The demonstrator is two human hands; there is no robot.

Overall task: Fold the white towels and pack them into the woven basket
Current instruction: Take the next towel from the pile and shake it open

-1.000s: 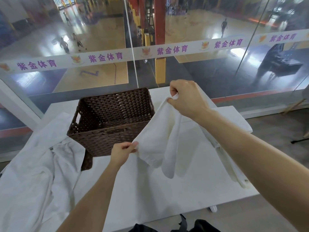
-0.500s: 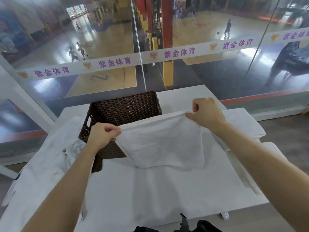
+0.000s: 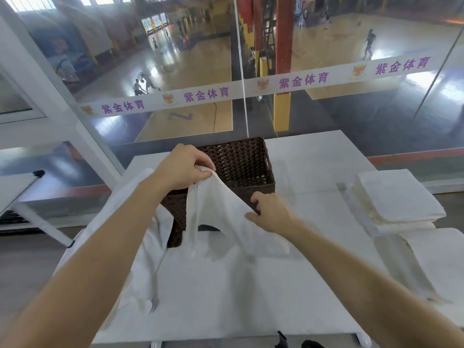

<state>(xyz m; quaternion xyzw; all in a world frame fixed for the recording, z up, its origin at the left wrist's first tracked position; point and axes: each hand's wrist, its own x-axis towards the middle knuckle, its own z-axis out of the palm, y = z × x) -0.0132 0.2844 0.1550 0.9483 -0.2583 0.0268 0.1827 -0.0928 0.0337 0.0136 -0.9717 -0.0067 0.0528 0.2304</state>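
Head view. The left hand is pinching the upper corner of a white towel between curled fingers and thumb, holding it above the near left part of the basket. The right hand, lower and to the right, is gripping the towel's other edge with curled fingers. The towel is hanging in folds between both hands, in front of the basket and above the bench. The basket is standing at the bench's far side. Folded towels are lying stacked on the right; loose cloth is lying crumpled on the left.
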